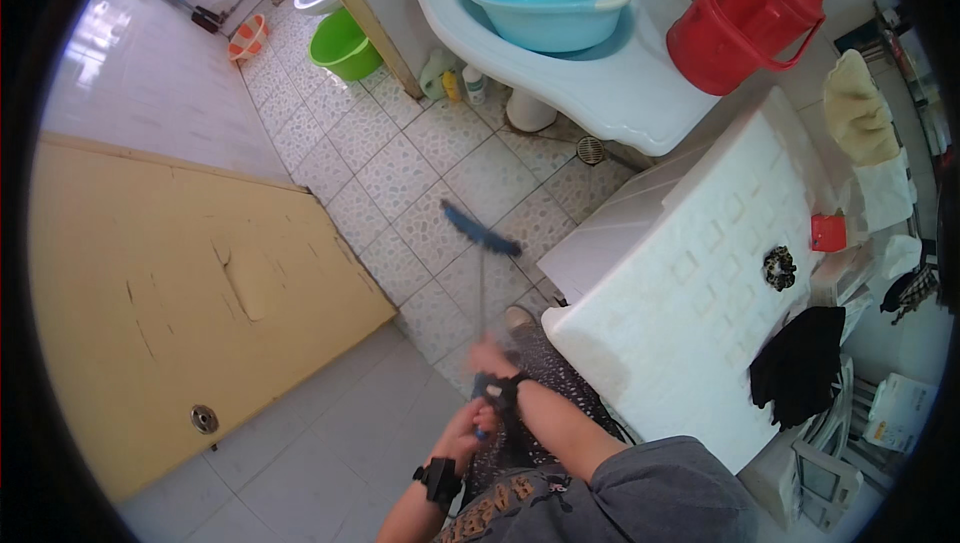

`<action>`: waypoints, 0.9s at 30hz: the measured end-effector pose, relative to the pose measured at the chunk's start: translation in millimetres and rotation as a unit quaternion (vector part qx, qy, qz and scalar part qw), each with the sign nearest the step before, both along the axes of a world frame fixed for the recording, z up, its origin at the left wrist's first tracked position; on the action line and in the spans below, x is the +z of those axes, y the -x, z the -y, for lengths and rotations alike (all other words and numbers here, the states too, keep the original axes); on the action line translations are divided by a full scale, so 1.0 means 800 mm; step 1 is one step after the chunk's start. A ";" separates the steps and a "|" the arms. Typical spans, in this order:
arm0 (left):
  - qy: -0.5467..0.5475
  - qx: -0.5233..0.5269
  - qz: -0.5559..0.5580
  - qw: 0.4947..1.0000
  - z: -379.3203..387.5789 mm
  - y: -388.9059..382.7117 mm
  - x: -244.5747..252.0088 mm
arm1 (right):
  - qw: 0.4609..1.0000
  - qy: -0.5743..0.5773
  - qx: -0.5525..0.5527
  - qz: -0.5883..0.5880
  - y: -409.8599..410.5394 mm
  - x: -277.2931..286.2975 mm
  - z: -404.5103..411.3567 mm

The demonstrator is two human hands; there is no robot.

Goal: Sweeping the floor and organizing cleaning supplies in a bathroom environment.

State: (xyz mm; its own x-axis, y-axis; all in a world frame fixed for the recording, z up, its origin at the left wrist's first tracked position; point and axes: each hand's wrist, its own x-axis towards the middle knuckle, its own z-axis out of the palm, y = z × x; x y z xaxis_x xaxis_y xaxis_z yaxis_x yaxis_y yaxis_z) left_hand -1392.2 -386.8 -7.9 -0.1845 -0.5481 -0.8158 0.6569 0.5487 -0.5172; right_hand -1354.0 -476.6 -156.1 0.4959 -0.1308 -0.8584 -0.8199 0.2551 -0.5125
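Observation:
A long-handled mop runs down from the floor to my body, its narrow blue fringed head flat on the patterned tiles. My right hand is closed around the handle lower down and looks blurred. Nearer my waist, my left hand grips the handle's upper end, where a bit of blue shows below the fingers. Both wrists carry black straps. Just beyond my hands, one shoe stands on the floor close to the handle.
A yellow door stands at the left. On the right is a white unit holding a black cloth and a scrunchie. Ahead, a washbasin bears a blue basin and red bucket. Bottles and a floor drain lie below.

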 end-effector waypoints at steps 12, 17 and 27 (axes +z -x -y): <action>0.037 -0.043 0.015 0.998 -0.112 -0.015 0.058 | 0.999 -0.005 -0.019 -0.045 -0.008 0.092 -0.111; 0.054 -0.145 0.009 0.988 -0.100 -0.085 0.024 | 0.989 -0.045 -0.107 -0.094 -0.044 0.019 -0.105; 0.030 -0.152 0.080 0.985 -0.157 -0.240 -0.062 | 0.981 0.011 -0.191 -0.026 -0.233 -0.022 -0.118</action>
